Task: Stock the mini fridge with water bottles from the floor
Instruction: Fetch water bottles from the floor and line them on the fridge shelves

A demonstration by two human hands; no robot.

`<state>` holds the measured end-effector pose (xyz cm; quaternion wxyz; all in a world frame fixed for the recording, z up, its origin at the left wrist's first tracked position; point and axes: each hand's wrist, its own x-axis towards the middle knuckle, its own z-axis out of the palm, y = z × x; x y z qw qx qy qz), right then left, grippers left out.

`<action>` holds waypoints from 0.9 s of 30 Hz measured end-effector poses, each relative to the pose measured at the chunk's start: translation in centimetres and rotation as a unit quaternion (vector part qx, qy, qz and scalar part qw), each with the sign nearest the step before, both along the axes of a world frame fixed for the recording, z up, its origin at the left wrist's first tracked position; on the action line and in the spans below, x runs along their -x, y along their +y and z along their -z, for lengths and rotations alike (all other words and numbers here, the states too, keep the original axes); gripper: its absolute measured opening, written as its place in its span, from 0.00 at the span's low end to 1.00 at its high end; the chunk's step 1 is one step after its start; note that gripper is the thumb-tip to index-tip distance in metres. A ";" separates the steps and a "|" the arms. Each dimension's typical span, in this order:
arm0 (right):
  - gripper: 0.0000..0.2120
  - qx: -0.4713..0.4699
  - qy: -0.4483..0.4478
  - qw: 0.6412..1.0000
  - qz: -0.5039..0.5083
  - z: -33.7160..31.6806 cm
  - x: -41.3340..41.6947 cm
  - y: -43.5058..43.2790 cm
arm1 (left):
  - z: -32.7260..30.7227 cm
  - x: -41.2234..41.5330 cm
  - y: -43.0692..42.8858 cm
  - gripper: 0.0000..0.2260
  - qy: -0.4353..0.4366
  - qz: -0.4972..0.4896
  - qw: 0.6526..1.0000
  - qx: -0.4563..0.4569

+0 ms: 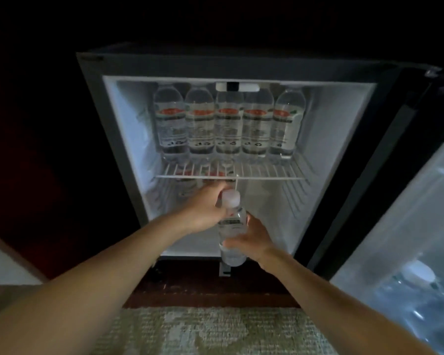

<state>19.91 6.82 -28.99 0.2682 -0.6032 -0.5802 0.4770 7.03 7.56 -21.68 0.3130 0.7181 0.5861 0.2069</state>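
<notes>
The mini fridge [344, 139] stands open and lit in front of me. Several water bottles with red and white labels [228, 124] stand in a row on its wire shelf [267, 174]. More bottles [190, 185] show dimly below the shelf at the back left. Both hands hold one clear bottle with a white cap [232, 226] upright at the mouth of the lower compartment. My left hand [205, 211] grips its neck and shoulder. My right hand [249, 239] wraps its lower body from the right.
The fridge door [405, 226] hangs open at the right, with bottles in its pocket [418, 285]. A patterned rug [215, 331] lies below me, and dark cabinet wood surrounds the fridge. The right part of the lower compartment floor [267, 221] is bare.
</notes>
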 end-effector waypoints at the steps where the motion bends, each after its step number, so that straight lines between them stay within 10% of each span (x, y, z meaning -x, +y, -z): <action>1: 0.23 -0.008 0.004 1.000 0.026 1.1 -0.1 1.0 | 1.5 -0.1 1.1 0.15 0.001 -0.006 1.000 0.000; 12: 0.25 -0.093 0.024 0.972 0.215 8.2 -1.3 11.8 | 12.0 0.3 9.8 0.27 0.062 -0.032 0.997 0.043; 27: 0.33 -0.158 0.049 0.972 0.168 9.5 -0.7 16.7 | 14.0 -0.3 12.9 0.25 0.025 -0.064 0.997 0.019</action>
